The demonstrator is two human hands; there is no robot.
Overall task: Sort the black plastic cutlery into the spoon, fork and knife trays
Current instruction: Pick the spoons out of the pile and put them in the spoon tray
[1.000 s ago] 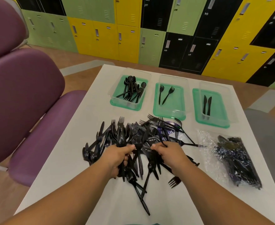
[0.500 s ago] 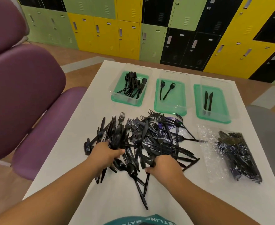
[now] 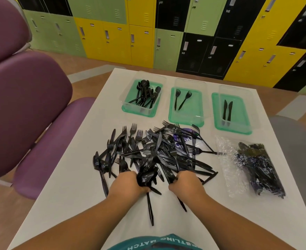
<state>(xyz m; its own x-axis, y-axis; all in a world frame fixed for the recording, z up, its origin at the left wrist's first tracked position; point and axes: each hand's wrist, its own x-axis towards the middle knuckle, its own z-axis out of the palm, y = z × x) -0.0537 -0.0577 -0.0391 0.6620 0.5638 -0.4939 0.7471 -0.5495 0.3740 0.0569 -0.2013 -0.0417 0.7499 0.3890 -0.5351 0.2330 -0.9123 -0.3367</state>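
Head view: lockers [image 3: 166, 33] in green, yellow and black fill the far wall, and a purple chair [image 3: 25, 109] stands at the left of a white table [image 3: 72, 195]. In the middle of the table lies a tangled pile [image 3: 159, 150] of black forks, knives and spoons, its near edge under both hands. To the right of the pile, just beside it, lies a clear bag [image 3: 253, 170] with more black cutlery inside. Three clear trays with green bases stand in a row along the far side, apart from the pile. The spoon tray [image 3: 139, 112] is on the left and holds a heap of spoons [image 3: 146, 94]. The fork tray [image 3: 186, 120] in the middle holds two forks [image 3: 182, 99] lying side by side, tines away. The knife tray [image 3: 239, 129] on the right holds two knives [image 3: 227, 109] lying parallel. The left hand [image 3: 128, 184] has its fingers curled tight round a bunch [image 3: 146, 176] of pieces at the pile's near edge; one long piece sticks out toward the person. The right hand [image 3: 186, 184], close beside it, is also closed, gripping a few handles [image 3: 172, 178] at the pile's edge.
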